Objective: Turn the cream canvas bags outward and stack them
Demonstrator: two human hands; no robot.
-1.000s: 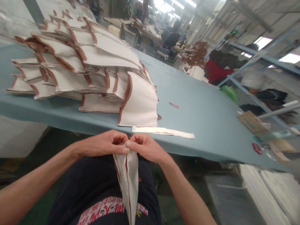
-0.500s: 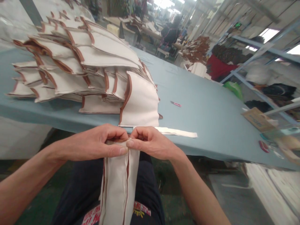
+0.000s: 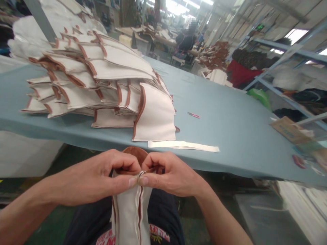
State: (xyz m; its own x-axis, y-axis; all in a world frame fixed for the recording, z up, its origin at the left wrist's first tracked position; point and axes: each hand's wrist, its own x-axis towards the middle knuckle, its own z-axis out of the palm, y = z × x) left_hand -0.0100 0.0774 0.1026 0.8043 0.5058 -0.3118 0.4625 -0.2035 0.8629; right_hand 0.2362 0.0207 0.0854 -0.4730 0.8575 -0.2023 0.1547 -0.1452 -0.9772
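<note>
Over my lap hangs a long off-white fabric piece (image 3: 127, 214) with brown edges and a seam running down its length. My left hand (image 3: 114, 175) pinches its top edge at the seam between thumb and fingers. Right beside it, my right hand (image 3: 163, 173) grips the same edge, so the two thumb tips nearly meet. A brown inner side (image 3: 136, 154) of the piece shows behind my fingers. Beyond my hands, a similar off-white piece (image 3: 155, 114) with brown trim leans against the pile, and a narrow white strip (image 3: 182, 146) lies near the table's edge.
A blue-covered table (image 3: 217, 132) stretches ahead. On its left rises a big pile of brown-edged off-white pieces (image 3: 76, 76). Small thread snips (image 3: 194, 115) lie to the right, with a cardboard box (image 3: 288, 129) farther over. Metal shelving (image 3: 288, 88) stands at right; a person (image 3: 186, 42) is in the background.
Both hands have come lower in the view with the fabric piece, still pinching it at the seam. Its top has opened up, baring more of the brown inside. The view has shifted slightly.
</note>
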